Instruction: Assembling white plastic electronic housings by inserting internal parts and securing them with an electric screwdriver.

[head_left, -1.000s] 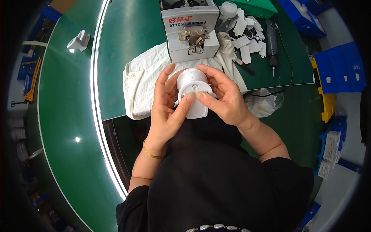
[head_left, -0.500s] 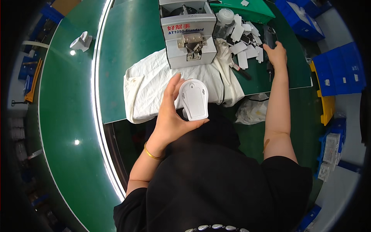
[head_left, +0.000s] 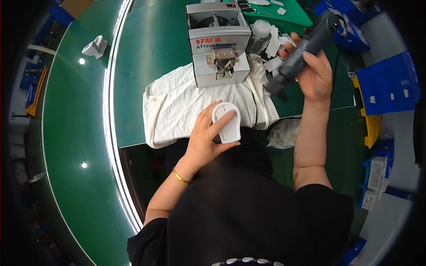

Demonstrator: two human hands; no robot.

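My left hand (head_left: 205, 135) grips a white plastic housing (head_left: 230, 129) with one rounded end and a recessed face turned up. Its index finger lies across the recess, near a small hole. Raised over the right side of the bench, my right hand (head_left: 313, 73) is wrapped round a dark electric screwdriver (head_left: 296, 58). The tool slants down to the left, and its tip is blurred. Just beyond the housing, a white cloth (head_left: 177, 104) covers the bench edge. A grey screw feeder machine (head_left: 219, 51) stands on that cloth.
Beside the machine stand a clear jar (head_left: 261, 36) and loose white plastic pieces (head_left: 274, 42). A green tray (head_left: 293, 13) lies behind them. Blue bins (head_left: 388, 82) line the right. At left, another white part (head_left: 95, 47) rests on the green surface past a bright light strip (head_left: 111, 84).
My right hand has lifted the electric screwdriver off the bench and brought it leftward. My left index finger has moved onto the housing's face, and the housing sits slightly lower.
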